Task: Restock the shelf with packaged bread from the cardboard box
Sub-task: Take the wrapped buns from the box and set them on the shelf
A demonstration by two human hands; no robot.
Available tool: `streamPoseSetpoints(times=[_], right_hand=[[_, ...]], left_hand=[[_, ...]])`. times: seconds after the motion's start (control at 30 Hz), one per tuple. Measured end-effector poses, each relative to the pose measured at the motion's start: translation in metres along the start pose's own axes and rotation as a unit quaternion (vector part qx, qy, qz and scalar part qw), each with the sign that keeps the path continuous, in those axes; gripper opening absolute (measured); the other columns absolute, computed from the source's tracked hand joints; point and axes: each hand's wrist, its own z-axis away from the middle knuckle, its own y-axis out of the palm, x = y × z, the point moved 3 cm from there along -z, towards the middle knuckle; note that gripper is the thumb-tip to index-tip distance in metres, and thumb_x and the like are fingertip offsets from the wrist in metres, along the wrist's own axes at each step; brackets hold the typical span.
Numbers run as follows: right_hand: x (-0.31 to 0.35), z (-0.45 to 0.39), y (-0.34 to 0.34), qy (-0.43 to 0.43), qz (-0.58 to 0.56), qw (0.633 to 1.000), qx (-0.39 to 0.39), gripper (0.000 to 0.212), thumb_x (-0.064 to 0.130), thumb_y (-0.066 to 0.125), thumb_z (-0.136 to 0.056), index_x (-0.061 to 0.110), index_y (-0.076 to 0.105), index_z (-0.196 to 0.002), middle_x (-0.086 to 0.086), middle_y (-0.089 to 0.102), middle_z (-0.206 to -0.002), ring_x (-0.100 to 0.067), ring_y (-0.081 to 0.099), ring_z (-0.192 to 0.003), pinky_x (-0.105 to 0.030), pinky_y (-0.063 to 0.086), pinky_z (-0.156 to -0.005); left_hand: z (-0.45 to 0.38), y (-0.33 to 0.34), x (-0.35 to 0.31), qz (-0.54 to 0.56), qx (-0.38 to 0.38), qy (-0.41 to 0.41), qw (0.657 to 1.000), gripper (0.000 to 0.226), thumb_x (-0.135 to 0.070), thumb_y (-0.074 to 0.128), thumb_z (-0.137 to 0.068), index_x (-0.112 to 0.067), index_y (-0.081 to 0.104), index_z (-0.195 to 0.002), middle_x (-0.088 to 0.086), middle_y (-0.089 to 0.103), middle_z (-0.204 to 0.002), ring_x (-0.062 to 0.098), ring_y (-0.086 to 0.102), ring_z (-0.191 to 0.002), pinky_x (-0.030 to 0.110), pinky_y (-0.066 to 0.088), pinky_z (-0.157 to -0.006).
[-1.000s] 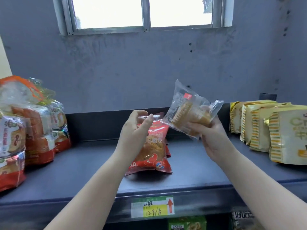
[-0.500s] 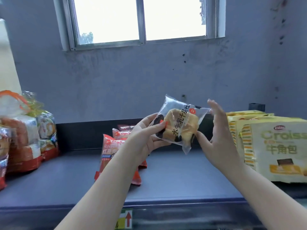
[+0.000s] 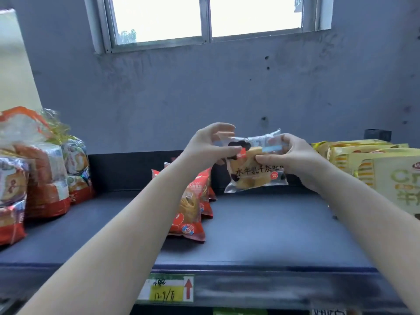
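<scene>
Bread in a clear packet [image 3: 255, 169] is held upright over the back of the dark shelf [image 3: 261, 235], its lower edge at or just above the shelf surface; which, I cannot tell. Black Chinese writing runs across its front, the last character covered by a thumb; a small red round sticker and a red tag near the top are too small to read. The left hand [image 3: 210, 148] pinches the packet's upper left corner between thumb and fingers, the other fingers curled loose above. The right hand [image 3: 293, 159] is clamped on the packet's right side, thumb in front.

Just left stand red packets [image 3: 193, 212] in a row, their print blurred. On the right, yellow croissant packs [image 3: 375, 169] show "Cr" and part of a Chinese character before the frame edge cuts them off. At far left, stacked bread bags [image 3: 34, 173] with orange and red bands are smeared and unreadable. On the shelf's front edge a price label [image 3: 169, 288] carries handwriting, roughly "12.9", on a yellow strip and a red up-arrow. Above, a window [image 3: 206, 17] is washed out white.
</scene>
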Motion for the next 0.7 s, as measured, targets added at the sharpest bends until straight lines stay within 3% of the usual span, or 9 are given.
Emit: streamPoseSetpoints(times=[0.13, 0.23, 0.3, 0.37, 0.57, 0.63, 0.7], right_hand=[[-0.03, -0.044, 0.018, 0.073, -0.084, 0.99, -0.091, 0.06, 0.01, 0.083, -0.067, 0.013, 0.046, -0.114, -0.008, 0.063, -0.107, -0.019, 0.064, -0.089, -0.032, 0.053, -0.064], [-0.054, -0.072, 0.034, 0.112, -0.008, 0.986, -0.121, 0.068, 0.016, 0.089, -0.059, 0.016, 0.045, -0.11, -0.01, 0.058, -0.117, -0.024, 0.062, -0.101, -0.038, 0.055, -0.072], [-0.07, -0.085, 0.049, 0.137, 0.061, 0.981, -0.12, 0.071, 0.021, 0.091, -0.056, 0.015, 0.046, -0.111, -0.01, 0.058, -0.118, -0.024, 0.061, -0.101, -0.038, 0.054, -0.079], [-0.082, -0.092, 0.062, 0.151, 0.098, 0.977, -0.118, 0.072, 0.023, 0.089, -0.06, 0.011, 0.046, -0.116, -0.008, 0.057, -0.118, -0.022, 0.058, -0.099, -0.031, 0.05, -0.075], [-0.1, -0.104, 0.082, 0.209, 0.083, 0.967, -0.12, 0.082, 0.026, 0.087, -0.063, 0.002, 0.042, -0.127, -0.011, 0.053, -0.128, -0.027, 0.053, -0.116, -0.033, 0.045, -0.097], [-0.098, -0.103, 0.084, 0.223, 0.068, 0.966, -0.113, 0.095, 0.029, 0.09, -0.057, 0.001, 0.038, -0.131, -0.012, 0.049, -0.134, -0.027, 0.051, -0.122, -0.038, 0.043, -0.103], [-0.088, -0.096, 0.08, 0.212, 0.072, 0.962, -0.159, 0.103, 0.031, 0.089, -0.058, 0.002, 0.029, -0.136, -0.013, 0.038, -0.141, -0.03, 0.043, -0.128, -0.041, 0.039, -0.106]], left_hand=[[0.004, -0.041, 0.018, -0.056, -0.14, 0.011, 0.989, 0.027, -0.02, 0.067, -0.083, -0.022, 0.058, -0.108, -0.009, 0.063, -0.106, 0.003, 0.061, -0.079, 0.015, 0.05, -0.063], [0.017, -0.071, 0.038, -0.078, -0.192, -0.009, 0.978, 0.016, -0.019, 0.063, -0.085, -0.022, 0.06, -0.101, -0.01, 0.064, -0.095, -0.001, 0.059, -0.077, 0.017, 0.045, -0.063], [0.022, -0.087, 0.053, -0.087, -0.207, -0.031, 0.974, 0.014, -0.017, 0.062, -0.086, -0.02, 0.06, -0.099, -0.012, 0.063, -0.09, -0.001, 0.057, -0.076, 0.016, 0.041, -0.061], [0.025, -0.097, 0.067, -0.092, -0.207, -0.053, 0.972, 0.012, -0.015, 0.062, -0.086, -0.018, 0.061, -0.097, -0.012, 0.062, -0.087, 0.001, 0.058, -0.077, 0.016, 0.041, -0.063], [0.027, -0.103, 0.088, -0.094, -0.185, -0.097, 0.973, 0.007, -0.013, 0.06, -0.087, -0.016, 0.062, -0.094, -0.008, 0.063, -0.086, 0.002, 0.055, -0.074, 0.017, 0.039, -0.059], [0.031, -0.103, 0.089, -0.103, -0.199, -0.094, 0.97, 0.007, -0.013, 0.061, -0.086, -0.016, 0.062, -0.093, -0.009, 0.062, -0.086, 0.003, 0.055, -0.076, 0.015, 0.04, -0.061], [0.035, -0.106, 0.087, -0.115, -0.233, -0.081, 0.962, 0.008, -0.013, 0.061, -0.086, -0.017, 0.062, -0.092, -0.012, 0.061, -0.086, 0.005, 0.055, -0.08, 0.013, 0.04, -0.065]])
